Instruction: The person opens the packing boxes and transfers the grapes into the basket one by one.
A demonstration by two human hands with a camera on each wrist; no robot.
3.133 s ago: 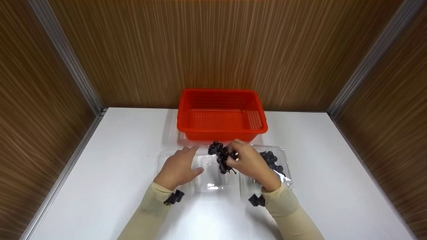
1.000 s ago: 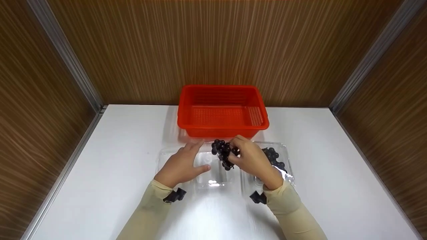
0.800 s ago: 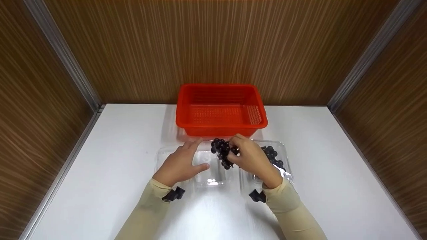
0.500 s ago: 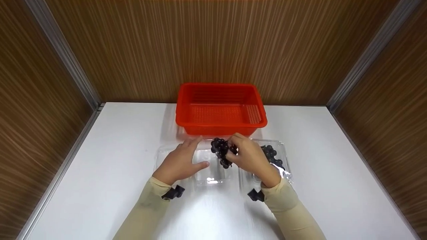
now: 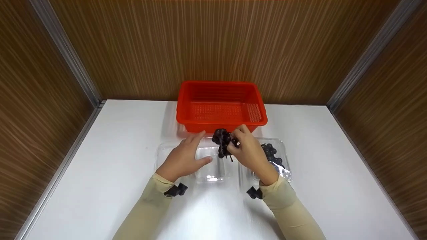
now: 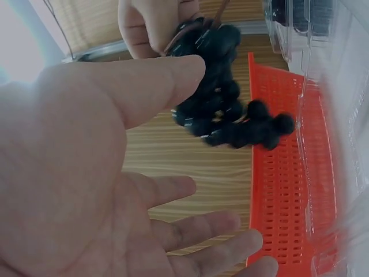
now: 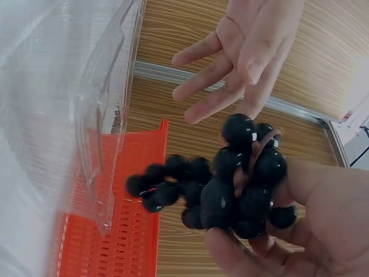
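My right hand pinches a bunch of dark grapes by its stem and holds it in the air just in front of the red basket. The bunch hangs from my fingers beside the clear container's edge. My left hand is spread flat over the empty left half of the clear clamshell container; contact cannot be made out. Its palm holds nothing, with the grapes just beyond its thumb. More grapes lie in the right half.
The red slotted basket stands against the back wooden wall with nothing in it. Wooden panels close in the white table on the left, back and right. The clamshell lies between me and the basket.
My right hand has lifted the grape bunch up and away from me, from over the clamshell's middle to the basket's front wall. The left hand stayed over the left half.
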